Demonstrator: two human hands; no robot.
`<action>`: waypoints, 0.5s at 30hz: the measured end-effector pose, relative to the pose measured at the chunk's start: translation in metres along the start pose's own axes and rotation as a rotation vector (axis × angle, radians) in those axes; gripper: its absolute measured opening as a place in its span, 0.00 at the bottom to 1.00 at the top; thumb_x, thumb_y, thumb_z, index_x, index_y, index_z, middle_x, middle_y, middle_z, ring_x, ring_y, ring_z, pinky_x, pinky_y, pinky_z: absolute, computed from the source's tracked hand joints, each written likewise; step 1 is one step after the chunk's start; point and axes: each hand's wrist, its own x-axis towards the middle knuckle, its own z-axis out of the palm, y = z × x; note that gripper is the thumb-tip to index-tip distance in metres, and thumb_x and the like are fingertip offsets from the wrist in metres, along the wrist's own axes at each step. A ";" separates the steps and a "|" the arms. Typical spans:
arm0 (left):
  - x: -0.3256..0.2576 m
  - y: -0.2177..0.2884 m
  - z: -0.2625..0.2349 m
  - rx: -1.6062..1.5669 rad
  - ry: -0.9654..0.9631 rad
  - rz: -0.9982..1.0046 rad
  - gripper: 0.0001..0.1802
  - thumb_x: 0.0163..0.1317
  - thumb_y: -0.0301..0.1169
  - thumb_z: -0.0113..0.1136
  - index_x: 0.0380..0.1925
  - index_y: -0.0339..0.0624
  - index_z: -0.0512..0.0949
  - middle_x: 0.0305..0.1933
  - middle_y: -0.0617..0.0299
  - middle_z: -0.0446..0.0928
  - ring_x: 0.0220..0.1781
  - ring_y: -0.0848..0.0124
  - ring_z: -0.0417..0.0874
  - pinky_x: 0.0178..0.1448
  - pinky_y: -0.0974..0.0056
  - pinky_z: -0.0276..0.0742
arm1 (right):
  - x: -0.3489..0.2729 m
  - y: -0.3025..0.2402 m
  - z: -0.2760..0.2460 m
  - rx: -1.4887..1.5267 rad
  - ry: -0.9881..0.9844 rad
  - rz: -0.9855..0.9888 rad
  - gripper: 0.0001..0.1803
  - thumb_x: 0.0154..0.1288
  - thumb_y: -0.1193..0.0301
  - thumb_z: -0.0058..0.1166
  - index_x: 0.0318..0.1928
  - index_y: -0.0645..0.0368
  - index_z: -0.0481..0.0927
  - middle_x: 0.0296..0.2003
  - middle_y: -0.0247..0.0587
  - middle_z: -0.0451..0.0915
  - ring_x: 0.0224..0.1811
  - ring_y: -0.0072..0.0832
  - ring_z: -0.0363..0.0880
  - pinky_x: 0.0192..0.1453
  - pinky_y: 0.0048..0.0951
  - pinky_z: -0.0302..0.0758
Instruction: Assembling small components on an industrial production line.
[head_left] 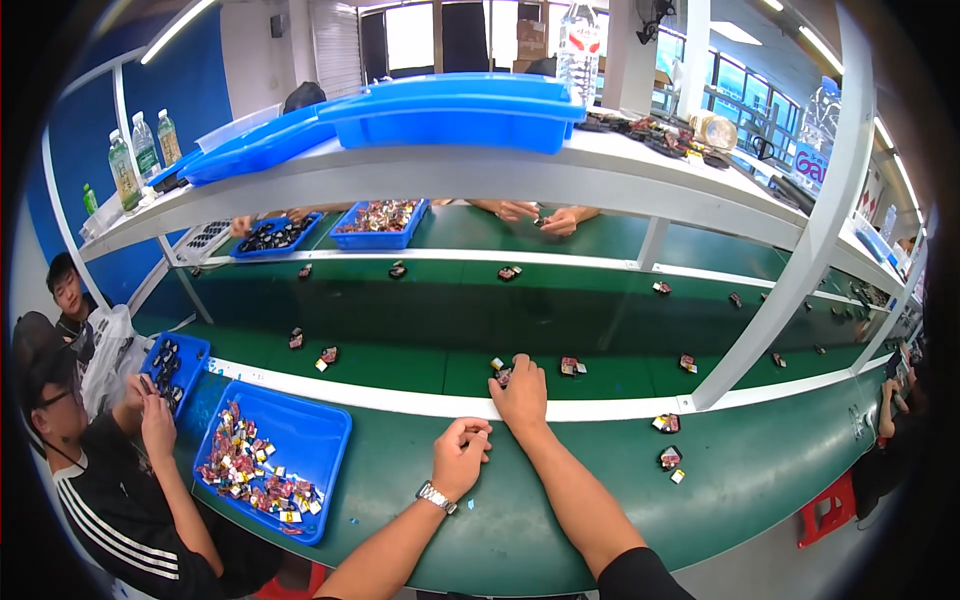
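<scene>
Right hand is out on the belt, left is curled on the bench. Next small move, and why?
Probably let go and draw the right hand back to the bench. It reaches over the white rail with its fingers on a small part lying on the green belt, while the left hand waits curled near the blue tray of loose pieces.

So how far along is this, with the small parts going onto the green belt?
Done: several small assembled pieces already lie spread along the green belt. In hand: the right hand rests on one piece at the belt's near edge; the left hand is curled shut on the bench. Left: the blue tray still holds many loose parts.
</scene>
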 end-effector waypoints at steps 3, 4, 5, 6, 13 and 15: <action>0.000 -0.006 -0.008 -0.078 0.029 -0.023 0.07 0.69 0.23 0.55 0.45 0.33 0.76 0.42 0.56 0.82 0.33 0.75 0.81 0.31 0.71 0.79 | -0.011 0.002 -0.009 0.173 0.004 0.029 0.30 0.51 0.69 0.71 0.52 0.63 0.72 0.43 0.48 0.80 0.47 0.43 0.78 0.53 0.41 0.75; -0.002 -0.007 -0.012 -0.096 0.046 -0.024 0.08 0.71 0.25 0.54 0.46 0.33 0.76 0.42 0.56 0.82 0.31 0.76 0.80 0.30 0.71 0.78 | -0.019 0.007 -0.013 0.347 -0.015 0.001 0.30 0.51 0.70 0.71 0.53 0.62 0.72 0.44 0.47 0.80 0.47 0.42 0.78 0.53 0.40 0.76; -0.002 -0.004 -0.016 -0.100 0.048 -0.023 0.08 0.71 0.25 0.54 0.46 0.33 0.76 0.42 0.56 0.82 0.31 0.76 0.80 0.30 0.71 0.78 | -0.029 0.007 -0.022 0.519 -0.038 -0.023 0.30 0.50 0.70 0.72 0.53 0.61 0.72 0.44 0.46 0.81 0.47 0.41 0.78 0.53 0.38 0.76; -0.001 -0.002 -0.020 -0.131 0.025 -0.068 0.09 0.72 0.27 0.52 0.46 0.33 0.75 0.42 0.56 0.82 0.31 0.76 0.80 0.31 0.71 0.78 | -0.043 0.009 -0.033 0.587 -0.097 -0.034 0.31 0.50 0.72 0.72 0.55 0.59 0.72 0.46 0.44 0.81 0.50 0.39 0.78 0.56 0.37 0.75; 0.006 0.022 -0.035 -0.208 -0.486 -0.353 0.24 0.78 0.43 0.44 0.55 0.30 0.75 0.43 0.56 0.81 0.38 0.73 0.81 0.43 0.67 0.80 | -0.093 0.002 -0.111 0.630 -0.345 -0.320 0.37 0.53 0.74 0.71 0.64 0.57 0.70 0.57 0.42 0.77 0.63 0.41 0.70 0.67 0.40 0.69; 0.005 0.020 -0.036 -0.210 -0.599 -0.397 0.25 0.78 0.44 0.44 0.56 0.30 0.75 0.44 0.56 0.81 0.40 0.73 0.81 0.45 0.66 0.80 | -0.087 0.005 -0.111 0.594 -0.384 -0.365 0.38 0.54 0.74 0.70 0.66 0.57 0.69 0.59 0.43 0.76 0.64 0.42 0.70 0.68 0.40 0.68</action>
